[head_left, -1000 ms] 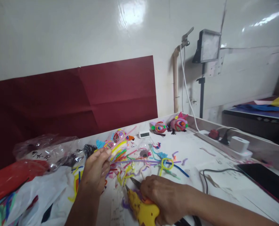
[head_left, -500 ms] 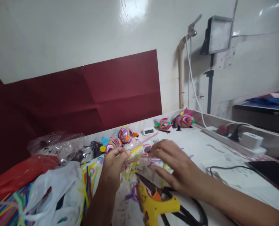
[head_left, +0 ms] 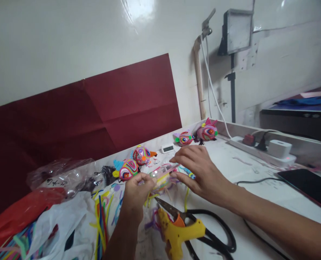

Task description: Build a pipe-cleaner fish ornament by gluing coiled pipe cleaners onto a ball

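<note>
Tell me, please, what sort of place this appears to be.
Probably a small craft workspace: what looks like a yellow glue gun and scissors lie on the white table, with colourful strips and decorated figures beyond.

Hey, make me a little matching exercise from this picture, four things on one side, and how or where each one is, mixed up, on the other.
Things:
1. Left hand
2. Glue gun
3. Scissors
4. Phone

Places, colours and states:
A. Black-handled, lying partly under a yellow tool
B. Lying near the right edge of the view, dark screen facing up
C. Thumb and fingers drawn together beside the coloured strips
D. Yellow body with an orange trigger

Right pairs: 1-C, 2-D, 3-A, 4-B
</note>
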The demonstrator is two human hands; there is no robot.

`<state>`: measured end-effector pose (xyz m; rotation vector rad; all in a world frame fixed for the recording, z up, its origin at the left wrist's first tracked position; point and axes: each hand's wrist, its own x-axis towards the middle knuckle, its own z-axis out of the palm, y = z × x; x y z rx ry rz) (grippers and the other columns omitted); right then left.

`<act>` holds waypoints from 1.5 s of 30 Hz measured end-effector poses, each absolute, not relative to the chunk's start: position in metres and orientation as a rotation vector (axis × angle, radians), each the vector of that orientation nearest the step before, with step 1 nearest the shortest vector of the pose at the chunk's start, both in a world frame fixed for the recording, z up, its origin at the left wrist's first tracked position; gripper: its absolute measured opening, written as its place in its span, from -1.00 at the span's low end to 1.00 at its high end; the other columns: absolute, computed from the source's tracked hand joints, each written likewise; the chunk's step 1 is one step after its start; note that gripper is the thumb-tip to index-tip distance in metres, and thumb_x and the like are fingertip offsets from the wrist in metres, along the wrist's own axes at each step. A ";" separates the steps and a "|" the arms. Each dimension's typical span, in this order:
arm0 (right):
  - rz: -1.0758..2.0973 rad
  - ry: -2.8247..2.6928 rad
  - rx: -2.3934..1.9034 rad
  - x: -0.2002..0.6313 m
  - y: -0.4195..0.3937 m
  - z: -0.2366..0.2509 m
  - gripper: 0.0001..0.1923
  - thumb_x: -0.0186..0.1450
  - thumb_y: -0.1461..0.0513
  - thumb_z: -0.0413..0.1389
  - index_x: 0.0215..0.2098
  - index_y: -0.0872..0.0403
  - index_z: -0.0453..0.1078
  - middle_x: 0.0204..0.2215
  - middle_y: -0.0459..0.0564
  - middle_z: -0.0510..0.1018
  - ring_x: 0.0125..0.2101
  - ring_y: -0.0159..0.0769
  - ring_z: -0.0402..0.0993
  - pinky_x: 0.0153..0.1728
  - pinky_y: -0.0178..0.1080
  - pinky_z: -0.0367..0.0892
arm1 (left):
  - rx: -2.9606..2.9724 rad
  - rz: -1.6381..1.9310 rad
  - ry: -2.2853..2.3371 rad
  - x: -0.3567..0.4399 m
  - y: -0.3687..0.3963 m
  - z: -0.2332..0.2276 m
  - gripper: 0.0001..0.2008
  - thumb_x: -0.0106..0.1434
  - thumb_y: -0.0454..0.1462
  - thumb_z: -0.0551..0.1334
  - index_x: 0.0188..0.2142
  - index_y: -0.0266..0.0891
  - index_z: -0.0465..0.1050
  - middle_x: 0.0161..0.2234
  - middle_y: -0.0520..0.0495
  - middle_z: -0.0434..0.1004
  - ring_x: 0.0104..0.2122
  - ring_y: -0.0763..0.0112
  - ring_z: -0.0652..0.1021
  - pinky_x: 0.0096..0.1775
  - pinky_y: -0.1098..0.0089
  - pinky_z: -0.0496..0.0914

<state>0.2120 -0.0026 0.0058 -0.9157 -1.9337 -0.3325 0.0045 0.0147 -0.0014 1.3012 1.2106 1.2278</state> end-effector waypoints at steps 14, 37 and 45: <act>0.720 -1.697 -0.962 0.210 0.017 -0.002 -0.81 0.18 0.14 0.16 -0.48 0.11 0.44 -0.57 -0.07 0.52 -0.49 -0.32 0.39 -0.41 -0.28 0.25 | 1.332 1.184 1.251 0.007 0.014 -0.004 -0.74 -0.09 -0.17 0.38 -0.61 -0.22 0.32 -0.79 0.20 0.08 -0.77 0.64 0.06 -0.70 0.54 -0.02; 1.328 -1.306 -0.815 0.205 0.027 -0.010 -0.58 -0.18 0.12 0.43 -0.51 0.11 0.34 -0.67 -0.23 0.36 -0.62 -0.47 0.24 -0.55 -0.35 0.15 | 1.257 1.071 1.079 0.008 0.013 -0.003 -0.68 -0.04 -0.15 0.35 -0.55 -0.22 0.21 -0.74 0.26 0.01 -0.74 0.72 -0.03 -0.68 0.58 -0.09; 1.386 -1.333 -0.811 0.210 0.028 -0.011 -0.54 -0.13 0.13 0.40 -0.29 0.11 0.44 -0.50 -0.18 0.39 -0.49 -0.41 0.30 -0.40 -0.29 0.23 | 1.205 1.094 1.077 0.012 0.012 0.000 -0.64 -0.14 -0.14 0.38 -0.55 -0.23 0.22 -0.73 0.27 0.02 -0.75 0.74 -0.04 -0.70 0.59 -0.13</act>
